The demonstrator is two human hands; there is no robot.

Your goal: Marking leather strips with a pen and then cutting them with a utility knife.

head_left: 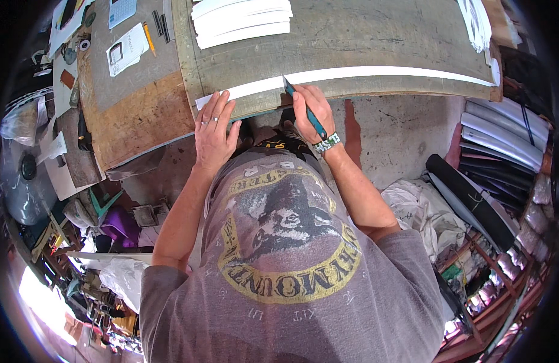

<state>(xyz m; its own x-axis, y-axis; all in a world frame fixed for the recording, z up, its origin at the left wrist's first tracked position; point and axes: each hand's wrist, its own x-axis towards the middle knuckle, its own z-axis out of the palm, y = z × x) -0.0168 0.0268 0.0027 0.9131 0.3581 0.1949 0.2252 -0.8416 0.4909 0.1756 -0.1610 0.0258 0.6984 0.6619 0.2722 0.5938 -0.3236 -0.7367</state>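
A long white strip [376,73] lies along the near edge of the worktable [364,36]. My left hand [214,134] rests with its fingers stretched out at the strip's left end, fingertips on or beside it. In my right hand [313,114] is a utility knife [319,127] with a teal handle. Its dark blade points away from me, and the tip is at the strip to the right of my left hand. Whether the blade has gone through the strip I cannot tell.
A stack of white strips [242,23] lies farther back, with more white pieces [474,25] at the far right. On the left board are a pencil [149,39], a paper sheet [127,49] and a calculator [121,11]. Rolls of material [503,130] lie right of the table.
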